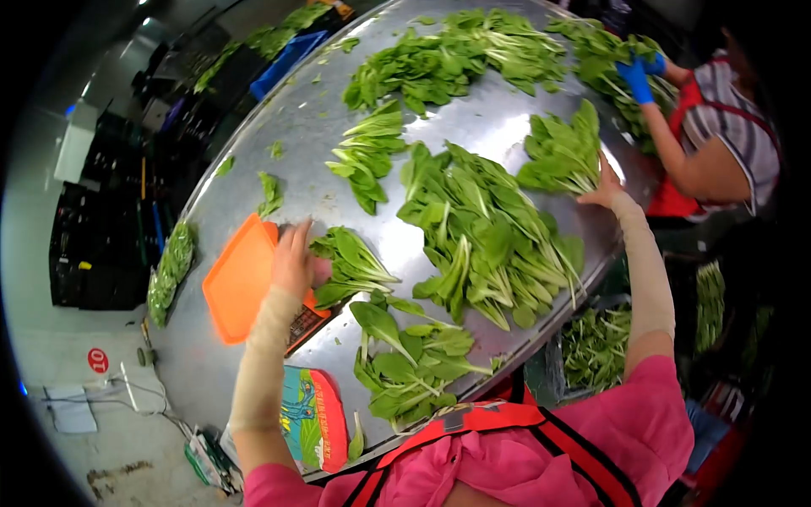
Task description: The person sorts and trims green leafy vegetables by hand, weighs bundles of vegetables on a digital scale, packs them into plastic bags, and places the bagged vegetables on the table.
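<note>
My left hand (293,258), slightly blurred, is over the right edge of an orange tray (239,279), its fingers stretched out and apart. Just right of it lies a small bunch of leafy greens (348,264) with pale stems pointing right. Whether the hand touches these leaves I cannot tell. At the right, my right hand (605,188) curls round the stem end of another bunch of leafy greens (562,150). Between the hands spreads a large heap of greens (486,228). More loose leaves (414,363) lie nearer my body.
A metal table (194,380) carries everything. A printed plastic bag (317,418) lies near its front edge; a filled bag of greens (171,270) is at the left. More greens (456,59) lie at the back. A co-worker's blue-gloved hand (635,80) handles leaves. A crate (555,363) stands below the edge.
</note>
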Demonstrator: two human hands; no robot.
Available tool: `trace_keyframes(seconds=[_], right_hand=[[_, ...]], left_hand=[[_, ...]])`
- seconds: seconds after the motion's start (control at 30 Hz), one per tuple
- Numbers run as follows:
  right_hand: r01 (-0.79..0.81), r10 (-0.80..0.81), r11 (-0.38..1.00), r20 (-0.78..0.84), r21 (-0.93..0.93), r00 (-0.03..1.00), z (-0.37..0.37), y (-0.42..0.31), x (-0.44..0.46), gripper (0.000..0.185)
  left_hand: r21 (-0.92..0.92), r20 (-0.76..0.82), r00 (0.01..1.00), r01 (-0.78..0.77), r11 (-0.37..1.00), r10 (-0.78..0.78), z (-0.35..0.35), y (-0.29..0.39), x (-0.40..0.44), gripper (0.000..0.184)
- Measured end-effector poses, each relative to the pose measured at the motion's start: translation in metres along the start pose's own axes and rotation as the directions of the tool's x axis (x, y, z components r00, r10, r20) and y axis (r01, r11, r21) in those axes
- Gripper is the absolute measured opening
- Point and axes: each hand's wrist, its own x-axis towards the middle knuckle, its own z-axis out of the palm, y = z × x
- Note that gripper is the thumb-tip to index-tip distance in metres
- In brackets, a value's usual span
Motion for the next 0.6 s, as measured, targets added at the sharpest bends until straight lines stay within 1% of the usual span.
trace_keyframes(seconds=[0.03,0.07,0.1,0.13,0.17,0.23,0.27,0.33,0.37,0.43,0.47,0.53,0.57,0.6], right_hand=[[0.020,-0.020,0.997,0.007,-0.076,1.000,0.000,-0.007,0.002,0.128],[0.037,-0.036,0.997,0.023,-0.067,0.999,-0.002,-0.016,0.001,0.128],[0.067,-0.068,0.997,-0.011,-0.048,0.998,-0.003,-0.028,0.000,0.124],[0.096,-0.097,0.995,-0.046,-0.029,0.994,-0.002,-0.035,-0.002,0.121],[0.074,-0.074,0.997,-0.087,-0.002,0.993,0.004,-0.034,0.000,0.118],[0.021,-0.008,0.997,-0.161,0.079,0.987,0.009,-0.036,0.001,0.110],[0.024,-0.011,0.996,-0.153,0.086,0.988,0.009,-0.038,0.001,0.110],[0.038,-0.011,0.988,-0.177,0.150,0.984,0.011,-0.040,-0.001,0.107],[0.032,-0.008,0.988,-0.159,0.149,0.987,0.010,-0.042,-0.004,0.107],[0.086,-0.065,0.992,-0.211,0.091,0.975,0.007,-0.050,-0.005,0.104],[0.081,-0.063,0.993,-0.198,0.085,0.978,0.006,-0.052,-0.006,0.104],[0.101,-0.071,0.985,-0.202,0.140,0.977,0.007,-0.053,-0.006,0.101],[0.094,-0.068,0.987,-0.186,0.133,0.980,0.007,-0.055,-0.005,0.101],[0.101,-0.080,0.989,-0.186,0.110,0.979,0.006,-0.056,-0.006,0.097]], left_hand=[[0.138,0.011,0.998,-0.064,0.988,0.063,0.004,-0.011,0.029,0.060],[0.269,0.036,0.991,-0.131,0.954,0.126,0.008,-0.021,0.056,0.064],[0.356,0.100,0.984,-0.171,0.919,0.144,0.012,-0.029,0.082,0.068],[0.435,0.167,0.973,-0.216,0.874,0.157,0.017,-0.036,0.104,0.072],[0.445,0.174,0.975,-0.205,0.872,0.141,0.028,-0.043,0.124,0.072],[0.634,0.318,0.942,-0.297,0.714,0.109,0.052,-0.054,0.165,0.087],[0.638,0.323,0.941,-0.294,0.711,0.100,0.061,-0.054,0.184,0.087],[0.531,0.429,0.895,-0.361,0.767,0.124,0.077,-0.052,0.215,0.111],[0.523,0.442,0.889,-0.361,0.772,0.115,0.087,-0.054,0.229,0.111],[0.470,0.466,0.852,-0.465,0.750,0.237,0.103,-0.059,0.257,0.128],[0.460,0.474,0.849,-0.464,0.757,0.233,0.108,-0.062,0.270,0.128],[0.308,0.579,0.781,-0.477,0.823,0.236,0.113,-0.066,0.285,0.131],[0.245,0.576,0.769,-0.484,0.840,0.276,0.115,-0.067,0.287,0.122],[0.228,0.585,0.763,-0.480,0.847,0.275,0.117,-0.070,0.286,0.122]])
